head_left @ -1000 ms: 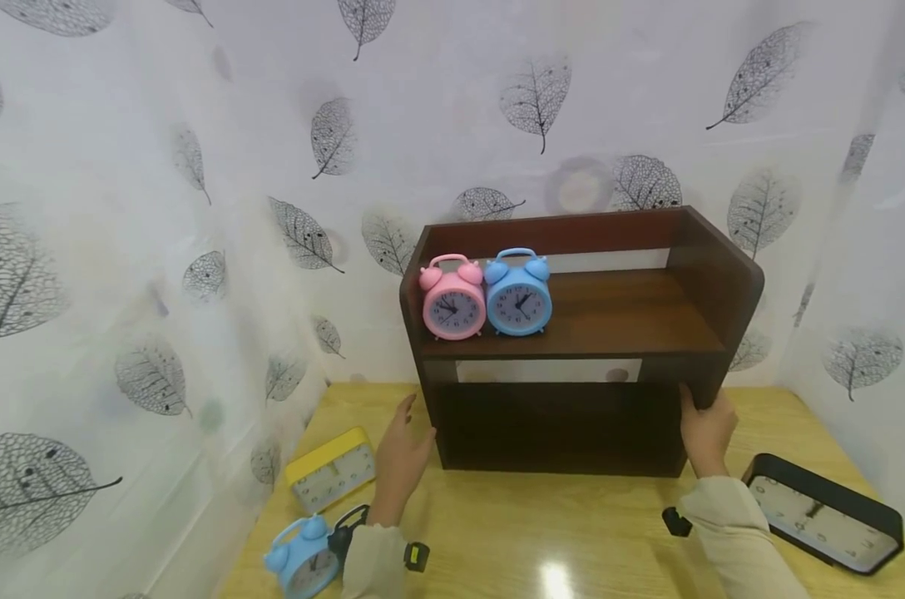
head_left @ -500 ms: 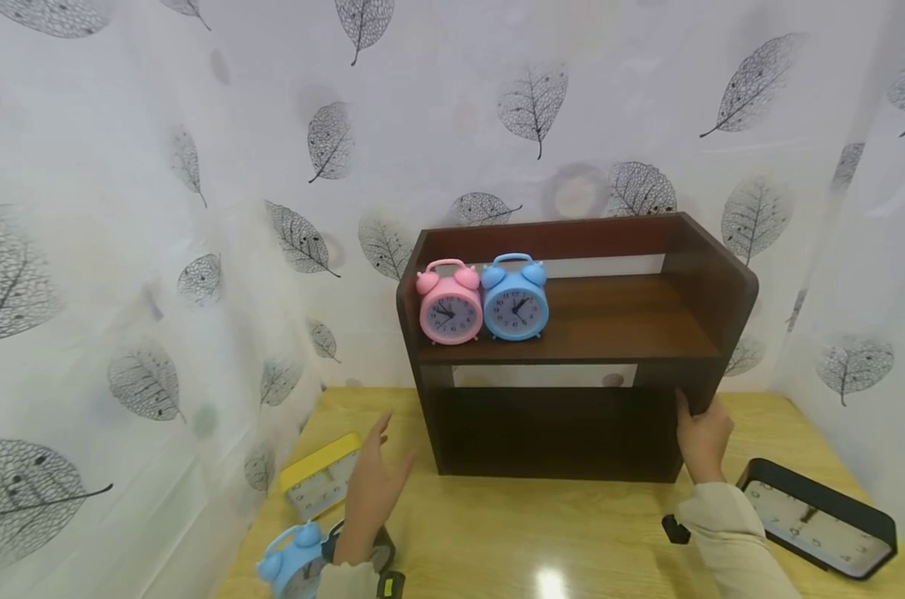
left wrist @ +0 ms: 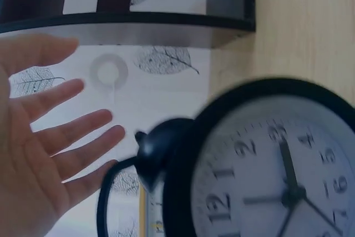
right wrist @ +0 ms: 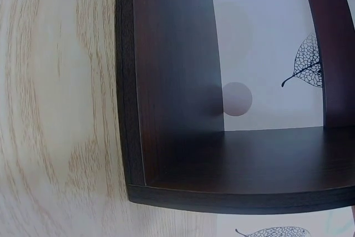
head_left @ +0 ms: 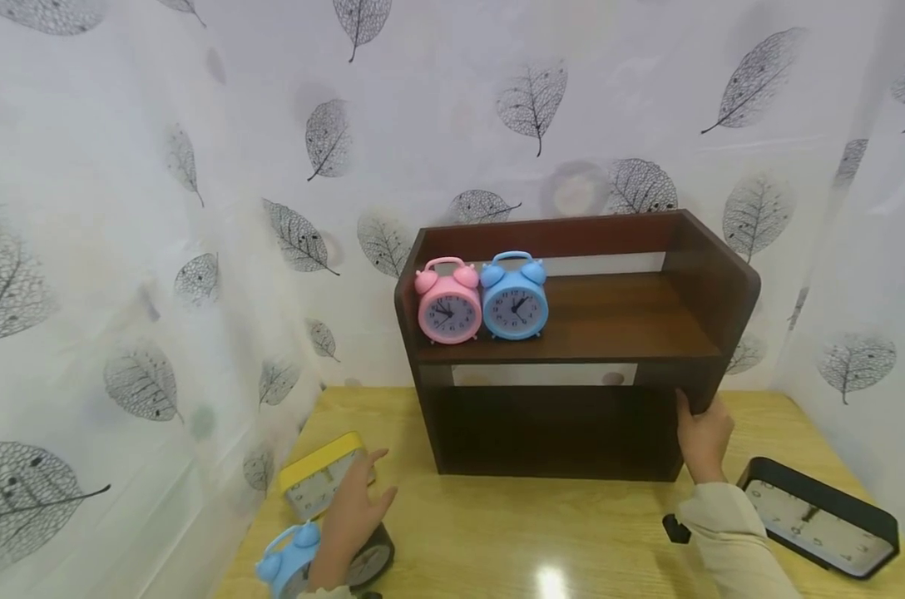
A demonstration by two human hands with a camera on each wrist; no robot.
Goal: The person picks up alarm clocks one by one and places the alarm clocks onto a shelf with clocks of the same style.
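My right hand (head_left: 703, 437) grips the lower right side panel of a dark brown two-tier shelf (head_left: 635, 333), thumb on the inner side. That hand is out of sight in the right wrist view, where the shelf (right wrist: 177, 70) shows close up. At the lower left my left hand (head_left: 348, 520) is held with fingers spread, over a black twin-bell alarm clock (head_left: 373, 561). In the left wrist view the clock (left wrist: 249, 154) looms large beside the spread hand (left wrist: 50, 137). A pink alarm clock (head_left: 450, 316) and a blue alarm clock (head_left: 515, 309) stand on the upper tier's left.
A yellow rectangular clock (head_left: 321, 478) and another blue alarm clock (head_left: 291, 561) are at the table's left, partly covered by the left hand and arm. A black rectangular clock (head_left: 819, 520) lies to the right on the wooden table (head_left: 535, 524). A leaf-patterned curtain (head_left: 437, 108) hangs behind.
My left hand has drawn back from the shelf's left side, down and left to above the black alarm clock. The right hand keeps its grip on the panel.
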